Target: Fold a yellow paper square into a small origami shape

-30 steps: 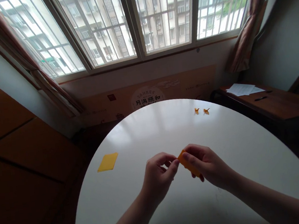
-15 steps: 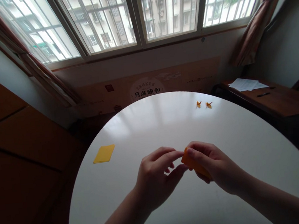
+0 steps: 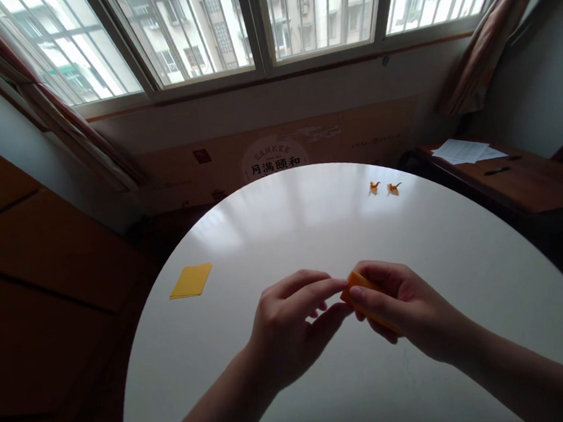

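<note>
Both my hands meet over the middle of the round white table point(image 3: 432, 396). My right hand point(image 3: 402, 309) is closed round a small folded orange paper point(image 3: 356, 280). My left hand point(image 3: 288, 328) pinches the paper's left tip between thumb and forefinger. Most of the paper is hidden inside my right fingers. A stack of yellow paper squares point(image 3: 191, 281) lies flat on the table's left side. Two small folded orange paper figures point(image 3: 375, 187) point(image 3: 394, 188) stand near the far right rim.
A brown side table point(image 3: 521, 189) at the right carries white sheets point(image 3: 462, 151) and a dark pen point(image 3: 497, 170). Wooden panels point(image 3: 42, 283) fill the left. Behind the table stand a printed cardboard board point(image 3: 276, 158) and a barred window point(image 3: 261, 18) with curtains.
The view tilted down a little, so the table and its objects sit higher in the picture. My left forefinger and thumb slid onto the tip of the orange paper and my right fingers wrapped further round it.
</note>
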### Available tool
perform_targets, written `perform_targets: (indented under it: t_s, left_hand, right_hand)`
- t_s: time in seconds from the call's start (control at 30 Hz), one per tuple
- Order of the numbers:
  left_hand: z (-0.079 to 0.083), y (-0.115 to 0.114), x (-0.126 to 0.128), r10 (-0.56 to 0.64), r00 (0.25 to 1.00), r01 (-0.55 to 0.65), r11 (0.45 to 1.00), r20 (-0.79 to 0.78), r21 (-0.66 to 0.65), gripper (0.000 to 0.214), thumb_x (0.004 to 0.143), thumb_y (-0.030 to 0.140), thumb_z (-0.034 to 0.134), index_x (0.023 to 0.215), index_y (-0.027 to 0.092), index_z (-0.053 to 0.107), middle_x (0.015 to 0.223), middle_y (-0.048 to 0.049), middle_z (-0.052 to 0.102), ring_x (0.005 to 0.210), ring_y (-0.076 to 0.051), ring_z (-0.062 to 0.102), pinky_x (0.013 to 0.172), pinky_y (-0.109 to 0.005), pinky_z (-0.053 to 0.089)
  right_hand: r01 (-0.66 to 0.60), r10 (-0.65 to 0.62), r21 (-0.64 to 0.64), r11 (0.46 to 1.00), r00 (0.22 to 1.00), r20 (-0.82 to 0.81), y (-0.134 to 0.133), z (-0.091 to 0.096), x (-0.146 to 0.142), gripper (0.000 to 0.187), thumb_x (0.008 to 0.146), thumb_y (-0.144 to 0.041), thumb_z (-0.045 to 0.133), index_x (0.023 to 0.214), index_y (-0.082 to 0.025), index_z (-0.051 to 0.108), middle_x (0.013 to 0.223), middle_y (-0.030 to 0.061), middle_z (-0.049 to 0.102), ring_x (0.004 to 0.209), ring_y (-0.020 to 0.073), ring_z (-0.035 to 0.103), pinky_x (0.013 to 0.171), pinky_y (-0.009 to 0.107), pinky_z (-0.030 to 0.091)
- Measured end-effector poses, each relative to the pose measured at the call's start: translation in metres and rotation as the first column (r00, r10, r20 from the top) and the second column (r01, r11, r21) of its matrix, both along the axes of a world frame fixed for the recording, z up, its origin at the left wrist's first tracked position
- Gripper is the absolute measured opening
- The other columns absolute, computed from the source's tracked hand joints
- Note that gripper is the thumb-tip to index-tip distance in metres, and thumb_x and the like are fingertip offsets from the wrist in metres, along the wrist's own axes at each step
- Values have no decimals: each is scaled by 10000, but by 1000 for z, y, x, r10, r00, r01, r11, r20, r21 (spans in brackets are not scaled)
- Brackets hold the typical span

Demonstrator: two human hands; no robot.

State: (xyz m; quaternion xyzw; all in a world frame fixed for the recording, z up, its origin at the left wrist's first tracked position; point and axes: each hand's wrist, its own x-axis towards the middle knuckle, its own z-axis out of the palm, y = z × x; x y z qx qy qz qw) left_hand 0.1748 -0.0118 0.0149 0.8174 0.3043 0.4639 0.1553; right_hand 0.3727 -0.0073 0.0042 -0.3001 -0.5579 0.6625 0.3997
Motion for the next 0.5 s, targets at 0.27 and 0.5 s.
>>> perform_targets:
  t_s: [0.27, 0.5]
  left_hand:
    - [0, 0, 2, 23, 1000, -23, 1000, 15, 9, 191, 857, 113, 728, 1037, 178, 728, 905, -72, 735, 709, -138, 686, 621, -240, 598]
    - [0, -1, 4, 20, 999, -19, 999, 42, -29, 170, 864, 122, 725, 1024, 178, 737, 886, -66, 733, 678, -127, 680, 578, -220, 589]
  right_hand:
    - [11, -11, 6, 1000, 999, 33, 1, -1, 1, 317, 916, -429, 680, 755, -165, 611, 642, -22, 549, 441, 68, 475, 355, 167, 337]
    - [19, -19, 6, 1000, 999, 38, 1, -4, 0, 307, 908, -430, 692, 781, -162, 612, 678, -9, 574, 505, 104, 564, 348, 161, 416]
